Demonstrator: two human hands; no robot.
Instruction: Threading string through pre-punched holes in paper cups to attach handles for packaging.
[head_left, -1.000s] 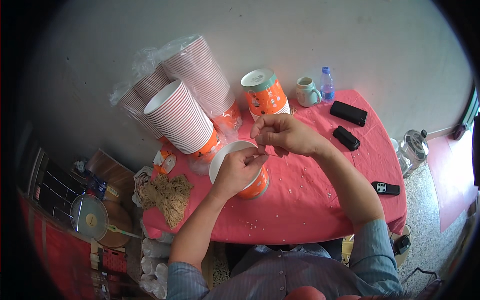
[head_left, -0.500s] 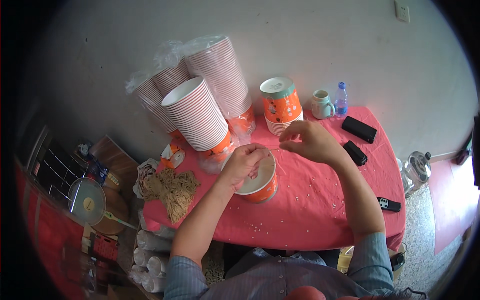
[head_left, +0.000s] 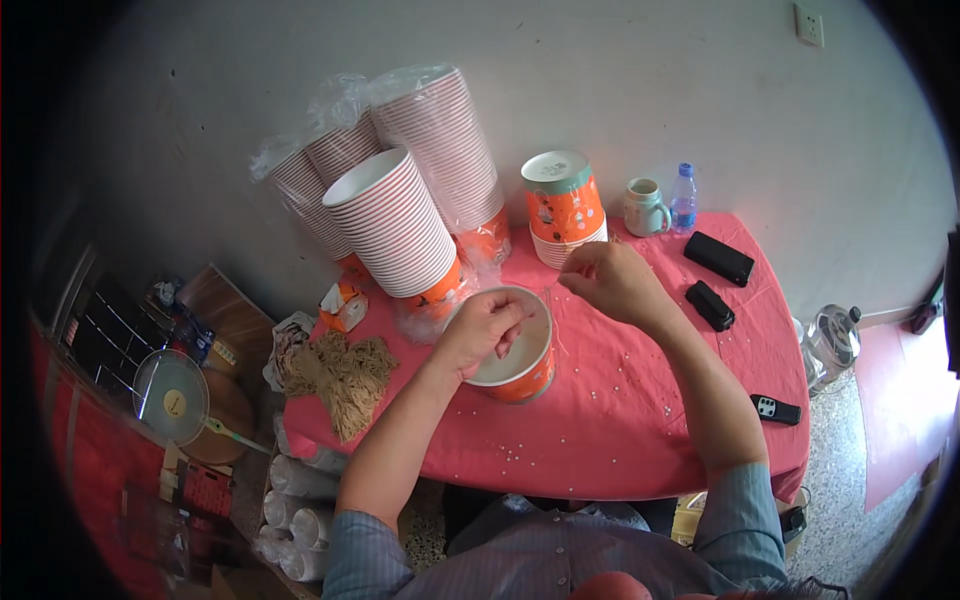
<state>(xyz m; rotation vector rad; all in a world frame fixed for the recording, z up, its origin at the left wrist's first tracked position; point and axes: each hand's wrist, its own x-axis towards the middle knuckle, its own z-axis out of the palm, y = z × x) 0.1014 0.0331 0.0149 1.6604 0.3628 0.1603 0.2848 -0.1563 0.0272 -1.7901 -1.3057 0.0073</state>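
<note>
An orange paper bucket (head_left: 527, 385) with a white inside stands upright at the table's near middle. Over its opening is my left hand (head_left: 487, 326), fingers curled and pinched; what they hold, if anything, is too small to make out. To the right and farther back, my right hand (head_left: 612, 286) is raised above the cloth with thumb and fingertips pinched together. A thin pale string (head_left: 549, 300) shows beside its fingertips, near the bucket's right rim. A bundle of tan strings (head_left: 345, 380) lies left of the bucket.
Tall stacks of paper buckets (head_left: 395, 225), some in clear plastic, stand at the back left. Behind my right hand is an upturned bucket (head_left: 560, 205). A mug (head_left: 642, 210), a water bottle (head_left: 683, 200), black cases (head_left: 718, 258) and a remote (head_left: 776, 409) line the right. Small white beads dot the red cloth (head_left: 620, 450).
The string that stretched between my hands now shows by the right fingertips and the bucket's rim. My left fingers have shifted slightly, still above the bucket.
</note>
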